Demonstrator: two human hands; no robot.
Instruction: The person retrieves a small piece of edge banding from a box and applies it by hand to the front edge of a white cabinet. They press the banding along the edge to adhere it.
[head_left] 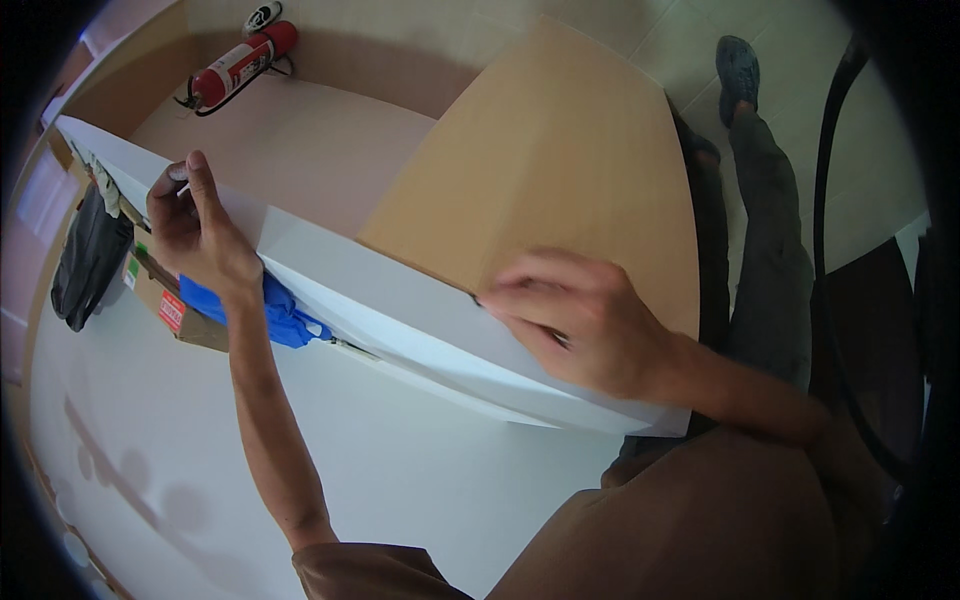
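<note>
A long white panel (400, 310) runs across the view from upper left to lower right, above a white table (380, 480). My left hand (195, 235) grips the panel's far left end, fingers wrapped over its top edge. A large brown cardboard sheet (560, 160) stands behind the panel. My right hand (585, 320) lies on the panel with its fingers curled onto the cardboard's lower edge; a small dark tip shows at the fingertips. Blue cloth (285, 318) sits under the panel by my left wrist.
A small cardboard box with a red label (165, 300) and a black bag (85, 260) lie at the table's left. A red fire extinguisher (245, 58) lies on the floor behind. A trouser leg and shoe (745, 150) and a dark chair (860, 300) are at right.
</note>
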